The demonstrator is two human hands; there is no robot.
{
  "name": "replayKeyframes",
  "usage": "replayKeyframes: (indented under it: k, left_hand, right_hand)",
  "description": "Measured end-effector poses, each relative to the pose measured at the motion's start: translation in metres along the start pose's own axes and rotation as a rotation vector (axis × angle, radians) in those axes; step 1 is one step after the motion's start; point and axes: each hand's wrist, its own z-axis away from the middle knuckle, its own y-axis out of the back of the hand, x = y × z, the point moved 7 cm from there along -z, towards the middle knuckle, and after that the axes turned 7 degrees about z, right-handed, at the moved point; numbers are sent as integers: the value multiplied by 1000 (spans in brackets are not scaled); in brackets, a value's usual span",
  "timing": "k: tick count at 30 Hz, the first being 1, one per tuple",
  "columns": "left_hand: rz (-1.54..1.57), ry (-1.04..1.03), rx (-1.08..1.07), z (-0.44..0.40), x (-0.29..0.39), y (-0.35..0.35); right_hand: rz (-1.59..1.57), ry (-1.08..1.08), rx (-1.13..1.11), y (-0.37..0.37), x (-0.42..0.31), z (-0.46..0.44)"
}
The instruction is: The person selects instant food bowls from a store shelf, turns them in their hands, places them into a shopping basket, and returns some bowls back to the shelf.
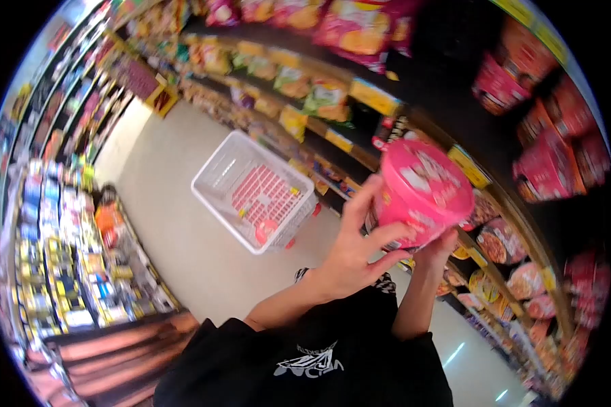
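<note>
Both of my hands hold a pink instant noodle tub [428,190] in front of the shelves, its round lid tilted toward me. My left hand [360,247] wraps the near left side, with its thumb and fingers against the wall of the tub. From underneath and the right, my right hand [436,249] supports it; most of its fingers are hidden behind the tub. The print on the lid is too blurred to read.
On the floor to the left stands a white shopping basket [214,220] with red wheels. Shelves [468,136] on the right hold more pink tubs [550,163], bowls and snack bags [329,98]. Another stocked shelf [61,271] lines the left side of the aisle floor [156,176].
</note>
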Motion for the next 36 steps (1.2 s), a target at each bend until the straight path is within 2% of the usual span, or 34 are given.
replayKeyframes:
  k: [3,4,7,8,10,13,15,18,21,25,29,30,34,36]
  left_hand:
    - [-162,122,-139,48,-25,3]
    - [-109,261,-168,66,-33,8]
    - [43,524,-171,137,-53,24]
    - [19,509,-179,163,-57,30]
    - [41,604,-147,198,-58,45]
    - [125,697,-31,232,-58,67]
    - [103,748,32,248,-62,74]
    - [63,664,190,251,-67,92]
    - [242,724,407,259,-97,113]
    - [201,862,602,267,-140,140]
    - [-111,904,689,274,-176,186]
    - [-60,930,762,281,-191,193]
    - [-182,1034,806,297,-251,218]
    - [-57,1088,905,311,-286,222]
  right_hand:
    - [-218,-212,38,8,59,23]
    - [-163,-356,117,15,85,42]
    - [-261,-593,115,9,147,99]
    - [-272,-672,93,6,162,117]
    - [-306,-809,81,-1,183,151]
    - [-17,-799,-59,-4,191,162]
    - [24,-814,-87,-12,194,160]
    - [147,-856,-78,-22,206,152]
    - [359,-758,-144,-55,210,126]
    - [447,-753,-268,-88,249,87]
    - [472,-841,-475,-129,306,37]
    - [535,-800,-539,-139,320,21]
    - [738,-753,-736,-156,389,-26]
    - [883,-696,-867,-160,427,-49]
